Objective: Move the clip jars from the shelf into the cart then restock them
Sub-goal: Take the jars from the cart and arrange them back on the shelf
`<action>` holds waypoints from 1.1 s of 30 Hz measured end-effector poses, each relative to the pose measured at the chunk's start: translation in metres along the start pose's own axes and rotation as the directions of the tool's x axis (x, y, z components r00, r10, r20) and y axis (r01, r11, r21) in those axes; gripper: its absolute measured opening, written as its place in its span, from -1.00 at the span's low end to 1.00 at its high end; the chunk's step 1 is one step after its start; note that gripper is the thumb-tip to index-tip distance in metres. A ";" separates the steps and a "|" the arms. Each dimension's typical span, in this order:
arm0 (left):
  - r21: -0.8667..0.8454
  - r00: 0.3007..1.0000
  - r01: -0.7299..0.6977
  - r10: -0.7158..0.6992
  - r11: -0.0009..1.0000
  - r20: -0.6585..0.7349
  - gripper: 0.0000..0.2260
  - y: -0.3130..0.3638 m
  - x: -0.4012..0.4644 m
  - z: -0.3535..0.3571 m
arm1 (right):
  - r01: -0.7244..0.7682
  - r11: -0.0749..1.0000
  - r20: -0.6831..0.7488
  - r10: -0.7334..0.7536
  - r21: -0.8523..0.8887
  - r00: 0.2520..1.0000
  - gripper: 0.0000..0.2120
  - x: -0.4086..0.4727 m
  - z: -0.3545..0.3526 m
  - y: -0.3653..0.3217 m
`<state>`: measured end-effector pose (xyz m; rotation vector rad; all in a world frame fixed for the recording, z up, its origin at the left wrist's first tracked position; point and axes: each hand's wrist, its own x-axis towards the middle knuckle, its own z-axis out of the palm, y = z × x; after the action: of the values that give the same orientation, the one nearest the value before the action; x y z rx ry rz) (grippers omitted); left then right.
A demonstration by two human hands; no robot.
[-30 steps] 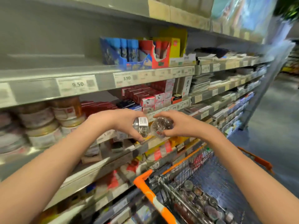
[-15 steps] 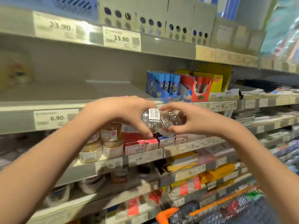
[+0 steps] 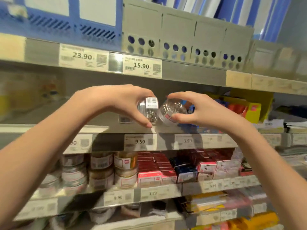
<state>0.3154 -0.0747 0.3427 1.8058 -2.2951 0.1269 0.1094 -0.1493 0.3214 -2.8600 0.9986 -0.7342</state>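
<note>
My left hand grips a clear clip jar full of silver clips, tipped on its side with a white barcode label on top. My right hand grips a second clear clip jar, also tilted, with a red label near my thumb. The two jars almost touch, held just above the front edge of a grey shelf whose left part is bare. The cart is out of view.
Stacked clip jars and red staple boxes fill the shelf below. Blue and red boxes sit right of my hands. Above hang a blue basket and grey organizers. Price tags line the shelf edges.
Both hands have risen with the jars from near the cart up to the level of the bare shelf. The view has tilted upward, and the cart has dropped out of sight.
</note>
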 end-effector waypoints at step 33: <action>-0.118 0.907 0.374 -0.337 0.920 0.254 -0.80 -0.038 0.016 0.013 | 0.034 0.995 0.175 -0.017 -0.094 0.984 -0.43 0.054 0.048 0.029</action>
<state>0.3467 -0.1018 0.3313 2.2088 -1.9902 -0.3380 0.1505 -0.2108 0.2967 -2.9611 1.0013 -0.4376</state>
